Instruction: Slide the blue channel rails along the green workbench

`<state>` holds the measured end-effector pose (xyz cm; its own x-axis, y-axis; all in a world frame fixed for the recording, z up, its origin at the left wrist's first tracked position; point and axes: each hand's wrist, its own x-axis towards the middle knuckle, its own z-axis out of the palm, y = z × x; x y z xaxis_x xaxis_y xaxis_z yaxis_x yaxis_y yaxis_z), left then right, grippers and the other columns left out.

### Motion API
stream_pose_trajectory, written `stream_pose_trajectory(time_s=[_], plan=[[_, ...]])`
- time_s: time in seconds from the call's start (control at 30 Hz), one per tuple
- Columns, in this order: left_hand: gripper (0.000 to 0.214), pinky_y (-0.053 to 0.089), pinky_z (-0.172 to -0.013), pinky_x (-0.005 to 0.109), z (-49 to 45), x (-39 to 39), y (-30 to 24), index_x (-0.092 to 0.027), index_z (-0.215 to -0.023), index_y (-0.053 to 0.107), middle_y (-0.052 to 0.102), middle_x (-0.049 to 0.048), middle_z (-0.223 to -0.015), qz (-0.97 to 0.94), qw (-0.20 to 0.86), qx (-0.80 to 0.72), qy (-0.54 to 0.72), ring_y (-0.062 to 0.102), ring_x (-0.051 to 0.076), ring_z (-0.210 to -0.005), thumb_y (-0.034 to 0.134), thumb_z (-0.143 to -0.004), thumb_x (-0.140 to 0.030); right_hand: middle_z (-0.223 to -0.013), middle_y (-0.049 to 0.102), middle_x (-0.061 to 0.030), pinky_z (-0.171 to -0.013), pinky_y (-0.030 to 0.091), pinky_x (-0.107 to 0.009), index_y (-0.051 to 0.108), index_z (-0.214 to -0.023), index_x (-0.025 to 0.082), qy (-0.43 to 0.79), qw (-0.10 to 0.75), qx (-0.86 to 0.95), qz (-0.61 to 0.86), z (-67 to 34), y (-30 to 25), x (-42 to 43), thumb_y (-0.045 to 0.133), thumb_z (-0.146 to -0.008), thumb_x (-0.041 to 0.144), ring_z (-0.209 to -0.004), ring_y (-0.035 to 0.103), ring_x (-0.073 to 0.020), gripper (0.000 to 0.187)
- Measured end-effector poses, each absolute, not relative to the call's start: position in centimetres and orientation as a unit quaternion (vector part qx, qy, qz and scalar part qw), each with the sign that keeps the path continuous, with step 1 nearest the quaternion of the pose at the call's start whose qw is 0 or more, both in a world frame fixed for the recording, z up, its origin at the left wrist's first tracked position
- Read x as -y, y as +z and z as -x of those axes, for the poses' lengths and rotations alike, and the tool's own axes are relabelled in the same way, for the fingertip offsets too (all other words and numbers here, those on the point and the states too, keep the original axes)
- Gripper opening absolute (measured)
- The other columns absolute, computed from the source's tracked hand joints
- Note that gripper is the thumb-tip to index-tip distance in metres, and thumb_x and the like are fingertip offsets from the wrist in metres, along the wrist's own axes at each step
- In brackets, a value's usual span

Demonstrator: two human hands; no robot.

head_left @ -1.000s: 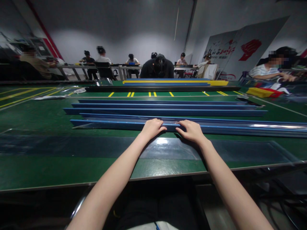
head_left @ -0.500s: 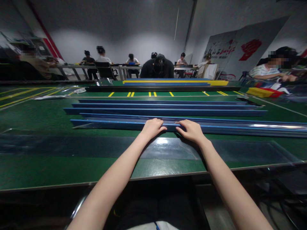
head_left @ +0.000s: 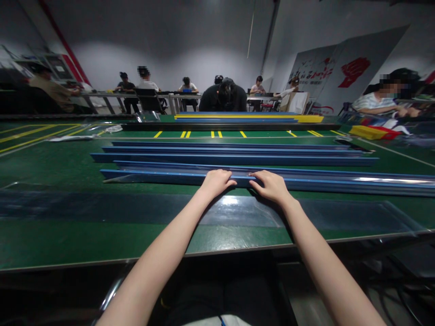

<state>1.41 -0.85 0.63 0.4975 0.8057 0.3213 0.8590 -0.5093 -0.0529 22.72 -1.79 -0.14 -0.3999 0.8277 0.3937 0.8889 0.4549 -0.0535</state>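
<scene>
A long blue strip (head_left: 156, 177) lies across the green table (head_left: 68, 235), nearest of several blue strips. My left hand (head_left: 215, 182) rests on its middle with fingers curled over the top edge. My right hand (head_left: 271, 185) sits just to the right of it, fingers also closed over the same strip. The two hands are a thumb's width apart. A sheet of clear plastic film (head_left: 322, 213) lies flat on the table between the strip and the near edge, under my wrists.
More blue strips (head_left: 234, 157) lie parallel behind the near one. Yellow and blue strips (head_left: 248, 117) are stacked at the far side, where a person in black (head_left: 224, 96) bends over. Other people sit at tables behind and at right. Red and yellow pieces (head_left: 372, 131) lie far right.
</scene>
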Motion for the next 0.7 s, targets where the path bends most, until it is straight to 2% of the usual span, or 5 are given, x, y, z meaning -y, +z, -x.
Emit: stream_pose_trajectory(time_s=[0.7], plan=[[0.032, 0.043, -0.067, 0.026, -1.47, 0.93, 0.69, -0.018, -0.086, 0.06, 0.067, 0.0053, -0.09, 0.858, 0.104, 0.486, -0.129, 0.061, 0.02, -0.087, 0.047, -0.083, -0.048, -0.109, 0.063, -0.0048, -0.079, 0.042, -0.028, 0.06, -0.107, 0.02, -0.095, 0.189, 0.83, 0.517, -22.71, -0.17, 1.99, 0.04, -0.084, 0.042, -0.099, 0.056, -0.0189, 0.037]])
